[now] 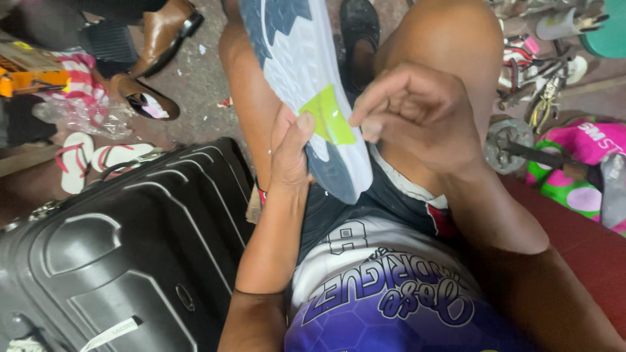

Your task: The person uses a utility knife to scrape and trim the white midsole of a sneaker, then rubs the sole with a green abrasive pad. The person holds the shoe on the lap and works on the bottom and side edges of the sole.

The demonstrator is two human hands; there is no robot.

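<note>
A sports shoe (297,58) lies sole up across my lap, its sole white with dark blue patches. A yellow-green patch piece (328,117) sits on the sole near the heel. My left hand (289,153) grips the shoe's edge from the left, thumb pressing beside the patch. My right hand (417,114) hovers just right of the patch with fingers curled in; whether it pinches the patch's edge is unclear.
A black hard-shell suitcase (124,248) stands at my left. Brown leather shoes (153,65) and white-and-red flip-flops (88,160) lie on the floor behind it. Metal tools (535,85) and a pink-green bag (580,163) sit at the right.
</note>
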